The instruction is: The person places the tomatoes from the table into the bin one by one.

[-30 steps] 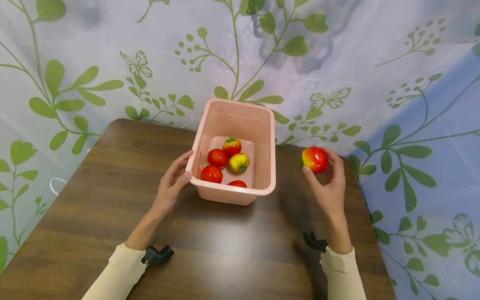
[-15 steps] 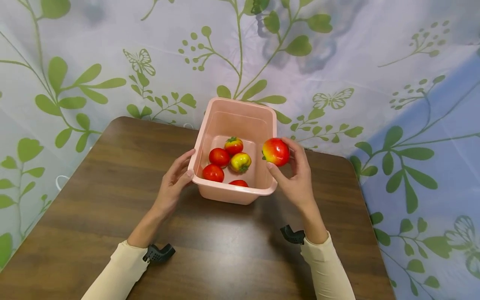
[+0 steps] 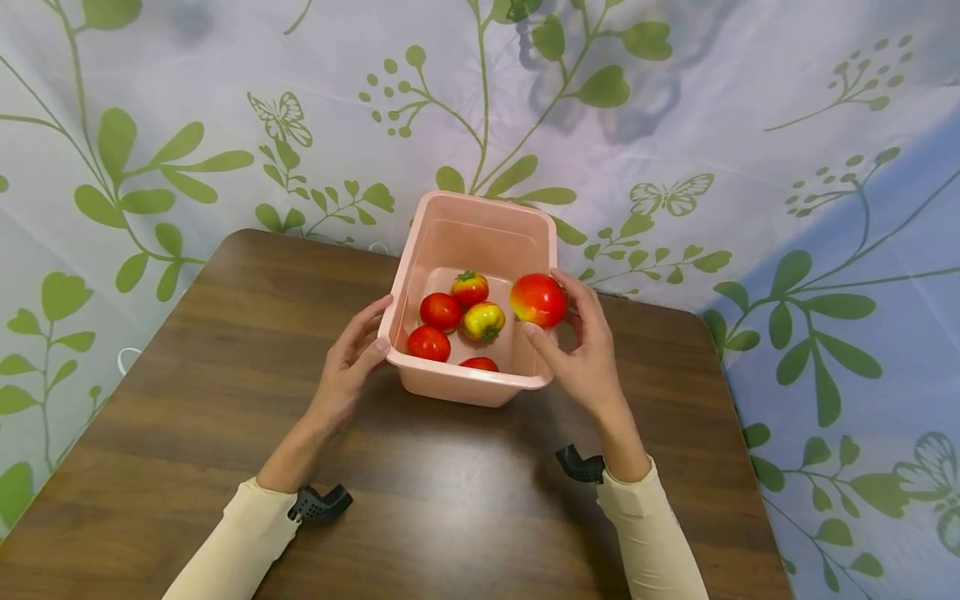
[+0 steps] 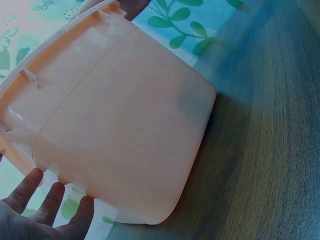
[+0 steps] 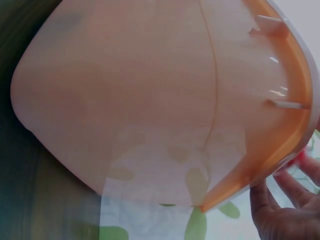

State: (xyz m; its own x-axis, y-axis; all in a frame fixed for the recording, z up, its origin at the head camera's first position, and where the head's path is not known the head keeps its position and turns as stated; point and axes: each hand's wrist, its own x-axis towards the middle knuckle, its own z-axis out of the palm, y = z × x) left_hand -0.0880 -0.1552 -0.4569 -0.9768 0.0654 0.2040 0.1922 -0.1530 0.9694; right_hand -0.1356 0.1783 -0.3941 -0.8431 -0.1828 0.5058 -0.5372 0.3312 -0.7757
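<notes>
A pink plastic bin [image 3: 480,392] stands on the table, with several glossy tomatoes inside, mostly red [image 3: 441,312] and one largely yellow [image 3: 483,321]. One red tomato is partly hidden by the near wall. My left hand [image 3: 345,371] grips the bin's left rim, thumb on the rim; in the left wrist view its fingers [image 4: 52,202] lie against the outer wall. My right hand [image 3: 581,354] holds a red tomato with a yellow patch [image 3: 538,300] between thumb and fingers, over the bin's right rim. The right wrist view shows this hand [image 5: 287,210] beside the rim.
The dark wooden table [image 3: 457,500] backs onto a hanging cloth [image 3: 322,67] printed with leaves and butterflies, which also runs along the right side. A white loop of cable [image 3: 127,360] shows past the table's left edge. Dark mounts [image 3: 322,504] sit at both wrists.
My right hand has carried the tomato leftward, from beside the bin to over its right rim. The left hand keeps its grip on the bin, which has stayed in place.
</notes>
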